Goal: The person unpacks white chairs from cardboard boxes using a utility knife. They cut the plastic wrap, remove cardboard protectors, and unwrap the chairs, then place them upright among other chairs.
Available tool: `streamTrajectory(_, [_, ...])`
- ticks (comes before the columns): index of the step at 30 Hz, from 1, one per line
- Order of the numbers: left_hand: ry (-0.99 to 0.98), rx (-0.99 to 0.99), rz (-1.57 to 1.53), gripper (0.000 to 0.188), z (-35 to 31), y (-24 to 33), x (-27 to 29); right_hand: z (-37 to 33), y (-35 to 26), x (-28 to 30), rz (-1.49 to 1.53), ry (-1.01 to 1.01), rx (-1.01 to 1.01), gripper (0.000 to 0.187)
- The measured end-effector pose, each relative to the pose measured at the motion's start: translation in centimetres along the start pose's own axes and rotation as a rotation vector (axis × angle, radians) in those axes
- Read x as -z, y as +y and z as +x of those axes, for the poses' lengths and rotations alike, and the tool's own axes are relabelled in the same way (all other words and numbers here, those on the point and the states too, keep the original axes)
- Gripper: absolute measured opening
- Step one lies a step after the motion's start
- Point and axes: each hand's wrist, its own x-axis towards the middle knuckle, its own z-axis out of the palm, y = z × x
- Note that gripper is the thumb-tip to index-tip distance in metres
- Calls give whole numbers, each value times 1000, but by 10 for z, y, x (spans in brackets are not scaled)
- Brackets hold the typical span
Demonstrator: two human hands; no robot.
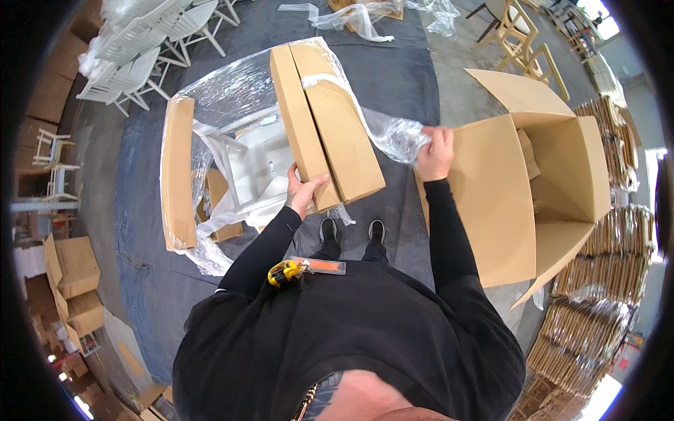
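Note:
A white wooden chair (256,161) lies in front of me, bundled with cardboard pieces in clear stretch film (228,88). Two long cardboard packing pieces (340,133) sit side by side along its right. Another cardboard strip (179,175) stands along its left. My left hand (306,192) grips the lower end of the nearer long piece, thumb on top. A loose strip of film (394,135) stretches from the bundle to my right hand (437,153), whose fingers are closed around its end. White foam sheet (330,81) shows along the bundle's upper right.
A large open carton (484,200) lies at my right. White chairs (151,52) stand at the far left, wooden chairs (519,42) at the far right. Flattened cardboard stacks (590,281) line the right. Dark matting (393,77) covers the floor. A yellow tool (282,272) hangs at my chest.

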Motion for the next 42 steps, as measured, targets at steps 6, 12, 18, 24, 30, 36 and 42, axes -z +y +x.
streamTrajectory(6, [-14, -8, 23, 106, 3, 9, -16, 103, 85, -21, -539, -517, -413, 21])
streamTrajectory(12, [139, -28, 26, 104, -14, -5, -5, 38, 9, -25, 204, -570, 98, 60])
streamTrajectory(18, [-14, -9, -220, 59, -24, 60, -11, -32, -94, 21, 162, -1027, -74, 119])
streamTrajectory(24, [-107, -14, -453, 46, -46, 128, -21, -42, -108, 8, -135, -957, 8, 117])
streamTrajectory(30, [-150, -8, -474, 42, -40, 147, 52, 2, -116, 22, -96, -823, 3, 94])
streamTrajectory(36, [-352, 129, -428, 51, -33, 163, 90, 219, -69, 28, 232, -789, 52, 67])
streamTrajectory(42, [57, -55, -111, 51, -32, 83, 121, 347, -212, -30, -4, -1055, -97, 50])
